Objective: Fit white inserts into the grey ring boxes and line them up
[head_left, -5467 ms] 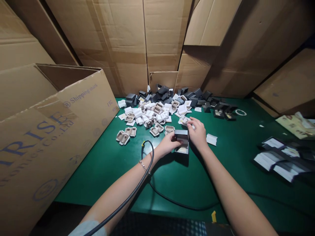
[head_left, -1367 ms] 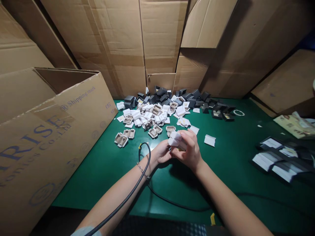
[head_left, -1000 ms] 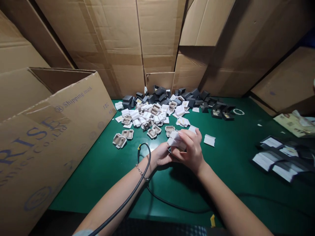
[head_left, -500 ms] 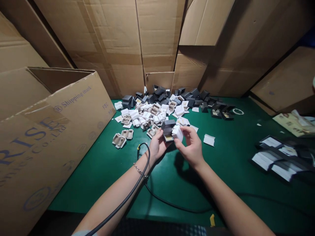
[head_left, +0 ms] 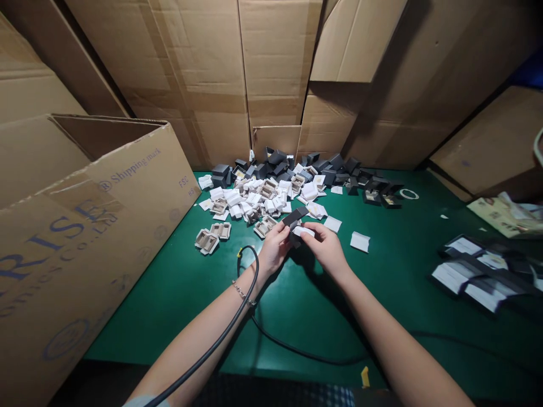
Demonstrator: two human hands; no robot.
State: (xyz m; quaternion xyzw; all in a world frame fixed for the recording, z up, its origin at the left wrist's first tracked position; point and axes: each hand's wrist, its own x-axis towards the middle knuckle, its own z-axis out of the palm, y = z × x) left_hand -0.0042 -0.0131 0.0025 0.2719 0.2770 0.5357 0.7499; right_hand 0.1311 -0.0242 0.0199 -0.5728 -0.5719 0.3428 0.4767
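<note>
One grip, left hand (head_left: 274,249): closed on black lidded box (head_left: 296,215)
Right hand (head_left: 327,247): pinching white insert (head_left: 302,231)
Insert: likely worked at box; next needs steadiness

Brown cardboard panels (head_left: 203,62) (some striped with tape) are standing behind a green tabletop (head_left: 399,254); light is brightening the middle while shadow is darkening the upper right.

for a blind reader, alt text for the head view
The left hand holds a small rectangular black box and the right hand a white cardboard piece above a green tabletop. Behind lie heaped white cardboard pieces and black boxes.
</note>
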